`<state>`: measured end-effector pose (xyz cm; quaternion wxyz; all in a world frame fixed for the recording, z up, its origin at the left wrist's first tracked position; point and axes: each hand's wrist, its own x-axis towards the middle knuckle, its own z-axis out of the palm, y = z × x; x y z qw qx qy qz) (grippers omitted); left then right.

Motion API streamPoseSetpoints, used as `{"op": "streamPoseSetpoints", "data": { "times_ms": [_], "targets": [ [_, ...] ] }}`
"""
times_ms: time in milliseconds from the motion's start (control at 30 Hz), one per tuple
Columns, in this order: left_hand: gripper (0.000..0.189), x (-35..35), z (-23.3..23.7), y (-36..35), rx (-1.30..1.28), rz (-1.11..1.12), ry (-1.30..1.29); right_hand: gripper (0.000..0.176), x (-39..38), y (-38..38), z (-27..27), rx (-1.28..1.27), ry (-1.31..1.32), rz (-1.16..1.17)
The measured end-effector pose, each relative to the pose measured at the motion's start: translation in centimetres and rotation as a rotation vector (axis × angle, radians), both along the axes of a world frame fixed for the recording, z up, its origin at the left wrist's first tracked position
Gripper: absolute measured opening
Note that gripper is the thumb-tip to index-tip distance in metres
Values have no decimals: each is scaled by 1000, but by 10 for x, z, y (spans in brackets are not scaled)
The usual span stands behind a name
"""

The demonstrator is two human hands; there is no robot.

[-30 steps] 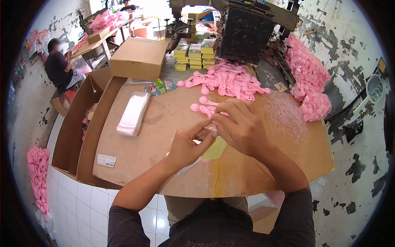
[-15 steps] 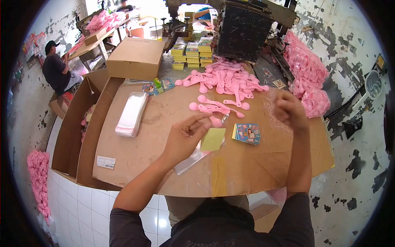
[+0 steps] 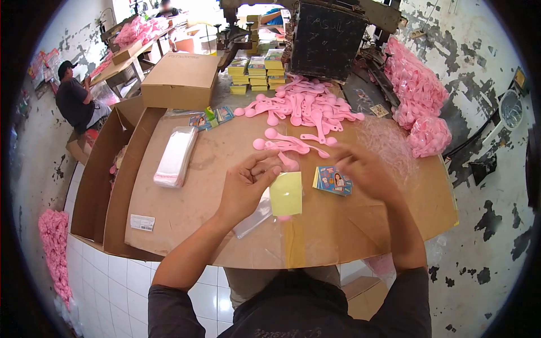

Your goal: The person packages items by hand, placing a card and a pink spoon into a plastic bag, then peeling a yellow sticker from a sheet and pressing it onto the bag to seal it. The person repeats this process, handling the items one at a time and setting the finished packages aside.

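Observation:
My left hand (image 3: 252,183) is closed, thumb against fingers, at the top left of a pale yellow card (image 3: 286,197). The card seems to sit in a clear plastic sleeve. Pink plastic shows above and below it, apparently a measuring spoon (image 3: 289,164) mostly hidden behind the card. Beneath lies a flat clear plastic sleeve (image 3: 252,221). My right hand (image 3: 366,173) is over the right of the cardboard, blurred by motion, fingers indistinct. It is nearest a small stack of printed cards (image 3: 333,181). Several loose pink spoons (image 3: 289,145) lie beyond my hands.
A heap of pink spoons (image 3: 307,107) lies at the back, before stacks of cards (image 3: 257,69) and a black machine (image 3: 324,42). A bundle of clear sleeves (image 3: 176,155) and a cardboard box (image 3: 179,79) are left. Plastic scraps (image 3: 389,141) lie right. A person (image 3: 76,101) sits far left.
My right hand has come down and left from the plastic scraps towards the card stack. The yellow card in my left hand has turned more squarely to view. The camera has shifted slightly.

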<state>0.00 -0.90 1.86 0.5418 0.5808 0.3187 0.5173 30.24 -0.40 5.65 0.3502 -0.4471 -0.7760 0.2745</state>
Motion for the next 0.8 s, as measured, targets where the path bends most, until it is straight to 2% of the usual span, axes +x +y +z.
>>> {"op": "streamPoseSetpoints", "data": {
  "times_ms": [67, 167, 267, 367, 667, 800],
  "targets": [
    [35, 1, -3, 0, -1, -12, -9, 39, -49, -13, 8, 43, 66, 199],
    [37, -1, -6, 1, -28, -51, -31, 35, -72, -6, -19, -247, 343, 247],
    [40, -3, 0, 2, -51, -100, -54, 32, -70, 7, -18, -296, 368, 282],
    [37, -5, 4, 2, -132, -147, 7, 25, -66, 7, -14, -306, 393, 247],
    [27, -5, -9, 4, -75, -77, 117, 15, -58, 8, -26, -356, 477, 152],
    [26, -2, -4, 0, -11, -67, 53, 13, -52, 10, -31, -408, 506, 174]
  ]
}}
